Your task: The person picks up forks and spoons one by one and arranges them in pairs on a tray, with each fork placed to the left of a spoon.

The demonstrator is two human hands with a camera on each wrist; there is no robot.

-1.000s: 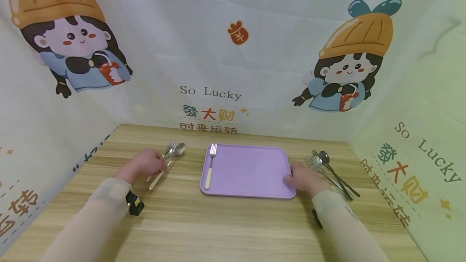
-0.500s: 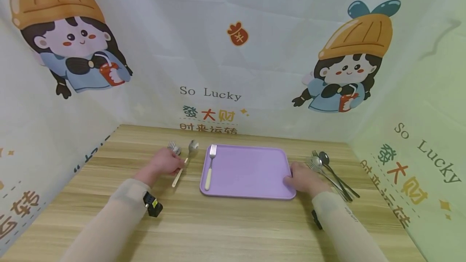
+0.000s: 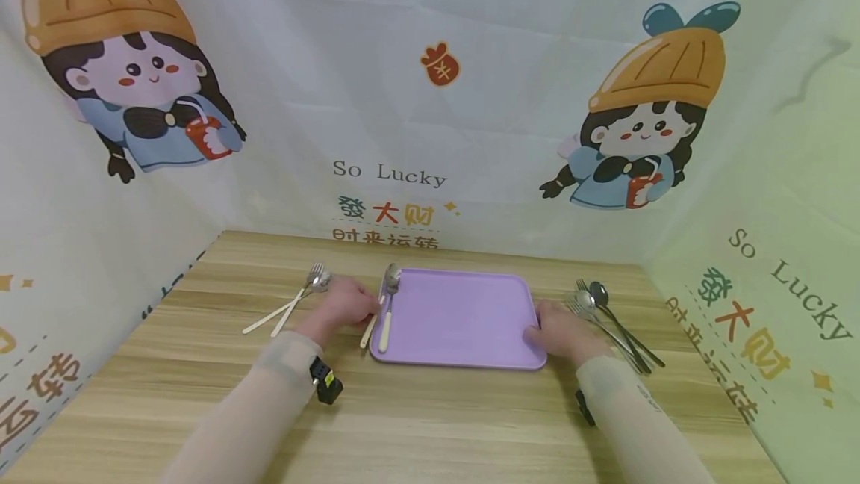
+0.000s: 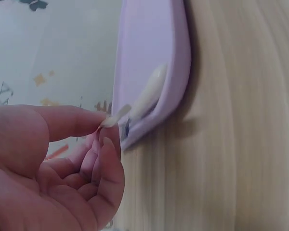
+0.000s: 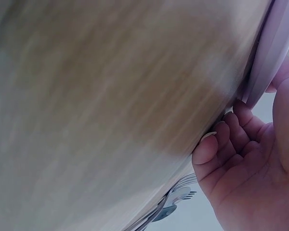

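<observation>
My left hand [image 3: 343,303] pinches a spoon [image 3: 393,275] by its pale handle, between thumb and fingers in the left wrist view. The spoon hangs over the left rim of a lilac tray [image 3: 463,320], its bowl covering the head of a fork. That fork [image 3: 385,332] lies along the tray's left side, cream handle toward me. With the thumb over the rim, my right hand [image 3: 563,327] holds the tray's right edge; its other fingers are curled by the tray's outer side in the right wrist view.
Left of the tray, a fork [image 3: 317,272] and a spoon [image 3: 322,281] with pale handles lie crossed on the wooden table [image 3: 430,424]. Metal forks and spoons [image 3: 621,327] lie together right of my right hand. A printed cloth [image 3: 497,133] hangs behind.
My left hand has lifted the spoon away from the left-hand cutlery and carried it right to the tray's left rim. The right hand and tray have stayed in place.
</observation>
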